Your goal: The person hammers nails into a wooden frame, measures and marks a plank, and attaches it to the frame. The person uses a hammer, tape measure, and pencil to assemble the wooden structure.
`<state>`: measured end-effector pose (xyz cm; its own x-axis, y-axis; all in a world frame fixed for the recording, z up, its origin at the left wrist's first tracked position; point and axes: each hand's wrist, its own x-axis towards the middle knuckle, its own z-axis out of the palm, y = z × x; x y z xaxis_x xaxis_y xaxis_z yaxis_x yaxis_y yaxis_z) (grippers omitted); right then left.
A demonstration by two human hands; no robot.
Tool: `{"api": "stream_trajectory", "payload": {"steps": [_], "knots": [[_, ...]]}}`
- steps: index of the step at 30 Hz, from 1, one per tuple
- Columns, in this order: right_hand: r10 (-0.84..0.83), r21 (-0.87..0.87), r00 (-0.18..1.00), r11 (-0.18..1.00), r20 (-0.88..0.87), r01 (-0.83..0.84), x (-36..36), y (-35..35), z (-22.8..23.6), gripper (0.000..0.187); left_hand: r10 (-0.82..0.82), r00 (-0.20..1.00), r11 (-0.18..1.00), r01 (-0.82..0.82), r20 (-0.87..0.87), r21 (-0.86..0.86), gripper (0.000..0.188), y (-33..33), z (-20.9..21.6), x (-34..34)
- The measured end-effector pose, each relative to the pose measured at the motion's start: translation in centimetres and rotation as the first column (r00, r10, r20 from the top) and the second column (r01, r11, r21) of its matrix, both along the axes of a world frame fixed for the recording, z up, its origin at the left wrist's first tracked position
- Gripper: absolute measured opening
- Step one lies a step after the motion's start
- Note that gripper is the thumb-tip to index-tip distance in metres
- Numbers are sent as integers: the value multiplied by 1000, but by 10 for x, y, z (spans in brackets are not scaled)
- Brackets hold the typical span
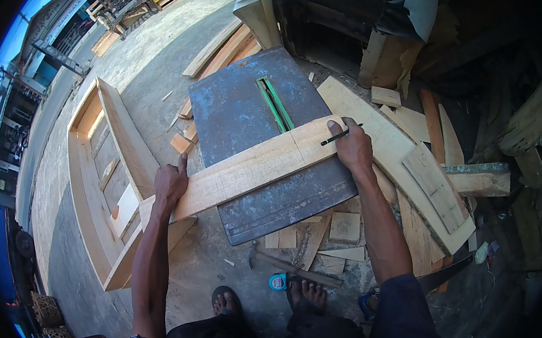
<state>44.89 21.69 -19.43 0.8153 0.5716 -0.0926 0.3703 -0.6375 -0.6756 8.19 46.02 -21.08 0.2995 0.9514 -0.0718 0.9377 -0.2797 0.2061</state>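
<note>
— Hands?
— Right hand (353,146) pinches a pencil (339,135) on the plank (246,170); left hand (170,184) presses flat on its near-left end, across the saw bench (237,110)
— Risk?
— Plank may pivot, skewing the mark

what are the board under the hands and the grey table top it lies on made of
The board looks like raw, unfinished wood: pale yellow with visible grain and a darker line across it. The table top seems to be sheet metal, blue-grey, dull and blotched as if worn or rusting, with a slot cut through it; a painted surface cannot be ruled out.
</note>
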Motion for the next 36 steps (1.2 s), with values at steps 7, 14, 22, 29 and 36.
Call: {"api": "stream_trajectory", "payload": {"steps": [7, 14, 22, 29, 36], "knots": [[0, -103, 998, 995, 57, 6, -1, 4, 5, 57, -7, 1000, 1000, 7, -17, -1, 92, 8, -2, 2], [-6, -49, 999, 999, 37, 8, 3, 8, 0, 54, -22, 1000, 999, 22, -20, 27, 89, 13, -3, 4], [-5, 2, 1000, 1000, 17, 5, 3, 10, 0, 50, -8, 1000, 1000, 8, 12, 12, 87, 14, 2, 5], [-5, 19, 1000, 1000, 16, 5, 5, 16, -1, 48, -14, 1000, 1000, 13, 17, 22, 87, 19, 3, 8], [11, 1, 997, 1000, -79, -11, 11, 19, -1, 57, -17, 1000, 999, 17, -15, 29, 87, 25, 0, 9]]}}
